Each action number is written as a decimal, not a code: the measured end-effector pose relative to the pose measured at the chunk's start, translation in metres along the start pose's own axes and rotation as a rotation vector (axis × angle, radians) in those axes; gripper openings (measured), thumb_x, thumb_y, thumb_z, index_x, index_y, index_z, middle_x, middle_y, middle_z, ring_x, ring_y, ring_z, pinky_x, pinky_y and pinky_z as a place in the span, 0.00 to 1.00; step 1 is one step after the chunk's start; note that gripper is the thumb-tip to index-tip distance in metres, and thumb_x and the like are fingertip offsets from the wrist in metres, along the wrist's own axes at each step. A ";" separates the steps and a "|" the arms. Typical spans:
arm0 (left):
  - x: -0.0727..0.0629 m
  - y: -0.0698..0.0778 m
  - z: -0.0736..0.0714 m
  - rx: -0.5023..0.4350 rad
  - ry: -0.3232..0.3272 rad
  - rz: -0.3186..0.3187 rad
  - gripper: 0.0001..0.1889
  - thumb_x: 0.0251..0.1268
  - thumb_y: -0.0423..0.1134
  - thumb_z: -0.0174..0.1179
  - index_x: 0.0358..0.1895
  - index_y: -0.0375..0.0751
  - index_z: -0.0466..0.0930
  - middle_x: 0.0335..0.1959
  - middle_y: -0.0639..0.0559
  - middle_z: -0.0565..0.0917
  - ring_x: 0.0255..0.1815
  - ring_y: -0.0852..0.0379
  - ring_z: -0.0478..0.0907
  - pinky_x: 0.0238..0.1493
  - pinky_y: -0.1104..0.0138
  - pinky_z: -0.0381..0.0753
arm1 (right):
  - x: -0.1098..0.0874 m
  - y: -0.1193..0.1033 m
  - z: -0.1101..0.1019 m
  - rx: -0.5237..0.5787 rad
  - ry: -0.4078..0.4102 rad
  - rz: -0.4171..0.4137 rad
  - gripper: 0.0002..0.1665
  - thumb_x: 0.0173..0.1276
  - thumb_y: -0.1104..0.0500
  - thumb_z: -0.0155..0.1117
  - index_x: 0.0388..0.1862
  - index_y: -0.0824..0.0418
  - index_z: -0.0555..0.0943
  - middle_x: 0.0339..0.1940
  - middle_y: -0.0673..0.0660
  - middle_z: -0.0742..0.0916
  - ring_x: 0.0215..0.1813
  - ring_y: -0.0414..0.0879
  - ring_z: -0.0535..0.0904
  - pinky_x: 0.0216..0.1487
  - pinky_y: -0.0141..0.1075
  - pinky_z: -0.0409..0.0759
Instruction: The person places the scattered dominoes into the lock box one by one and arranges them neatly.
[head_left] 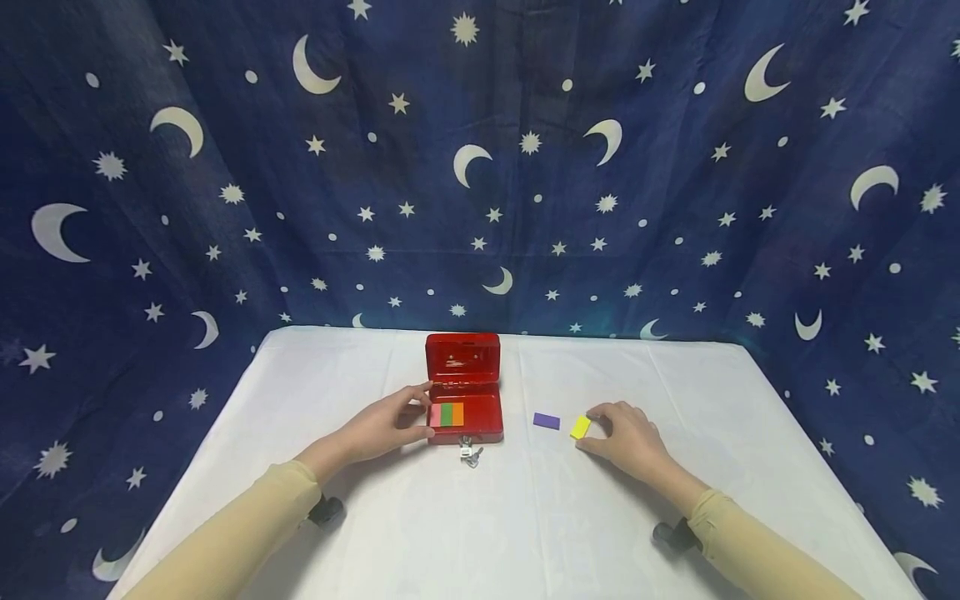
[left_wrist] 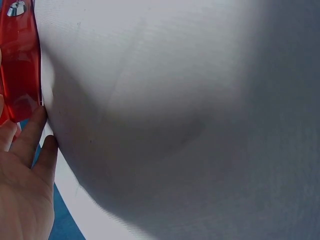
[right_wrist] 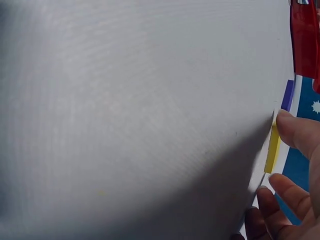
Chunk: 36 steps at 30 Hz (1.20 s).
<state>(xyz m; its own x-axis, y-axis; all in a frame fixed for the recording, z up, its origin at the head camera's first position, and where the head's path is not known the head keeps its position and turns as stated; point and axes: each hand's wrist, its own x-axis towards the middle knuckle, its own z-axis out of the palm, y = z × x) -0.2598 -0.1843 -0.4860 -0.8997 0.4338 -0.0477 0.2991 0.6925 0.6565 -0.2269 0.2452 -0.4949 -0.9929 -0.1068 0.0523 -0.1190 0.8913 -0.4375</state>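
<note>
On the white table stands a red metal cash box (head_left: 483, 410) with its lid (head_left: 462, 358) raised. Pink (head_left: 435, 416), green (head_left: 447, 415) and orange (head_left: 458, 414) blocks lie side by side at the left in it. My left hand (head_left: 386, 425) touches the box's left side, thumb near the front corner and a finger farther back; in the left wrist view its fingers look fairly straight. The right hand (head_left: 630, 440) pinches a yellow block (head_left: 581, 427) by its ends between thumb and finger, low over the table. A purple block (head_left: 547, 421) lies flat between box and right hand.
A small padlock with keys (head_left: 470, 452) hangs or lies at the box's front; which, I cannot tell. The white cloth-covered table (head_left: 450, 525) ends at a dark blue curtain (head_left: 420, 167) with moons and stars. Dark wrist-worn devices sit under both sleeves.
</note>
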 end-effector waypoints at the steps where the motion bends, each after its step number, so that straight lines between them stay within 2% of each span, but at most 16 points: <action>1: 0.000 0.000 0.000 0.000 0.000 0.000 0.25 0.59 0.61 0.72 0.55 0.61 0.74 0.79 0.64 0.64 0.75 0.53 0.67 0.73 0.46 0.65 | 0.000 0.000 0.000 0.003 0.003 0.008 0.36 0.55 0.41 0.80 0.56 0.61 0.83 0.52 0.62 0.85 0.56 0.62 0.77 0.57 0.61 0.74; 7: -0.001 0.001 0.000 0.011 0.002 0.001 0.23 0.61 0.59 0.72 0.54 0.60 0.74 0.79 0.65 0.63 0.76 0.53 0.65 0.74 0.46 0.64 | -0.002 0.000 0.002 0.014 0.004 0.055 0.36 0.55 0.40 0.80 0.56 0.59 0.83 0.50 0.59 0.84 0.53 0.58 0.75 0.53 0.59 0.72; 19: -0.002 -0.001 0.002 -0.010 -0.004 -0.010 0.25 0.59 0.61 0.72 0.55 0.61 0.75 0.79 0.64 0.63 0.77 0.51 0.65 0.73 0.43 0.65 | -0.002 0.002 0.007 0.014 0.022 0.066 0.32 0.54 0.41 0.80 0.51 0.58 0.83 0.43 0.53 0.84 0.48 0.54 0.75 0.48 0.54 0.72; 29: -0.002 -0.001 0.001 0.001 0.000 -0.003 0.24 0.60 0.61 0.72 0.54 0.62 0.74 0.79 0.64 0.63 0.77 0.52 0.65 0.73 0.44 0.65 | -0.001 0.002 0.007 0.011 0.019 0.075 0.31 0.56 0.42 0.80 0.53 0.58 0.84 0.50 0.59 0.84 0.53 0.58 0.75 0.53 0.59 0.72; 36: 0.001 0.000 0.001 -0.001 0.003 -0.005 0.23 0.59 0.60 0.72 0.53 0.61 0.74 0.79 0.63 0.64 0.76 0.52 0.66 0.72 0.44 0.66 | 0.001 0.005 0.006 0.030 0.010 0.052 0.31 0.57 0.42 0.79 0.54 0.57 0.84 0.53 0.61 0.84 0.56 0.61 0.75 0.55 0.62 0.71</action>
<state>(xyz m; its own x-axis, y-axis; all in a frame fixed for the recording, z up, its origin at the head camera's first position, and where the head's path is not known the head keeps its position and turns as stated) -0.2598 -0.1831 -0.4865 -0.9021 0.4287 -0.0487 0.2945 0.6943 0.6567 -0.2282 0.2473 -0.5020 -0.9977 -0.0563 0.0380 -0.0675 0.8819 -0.4666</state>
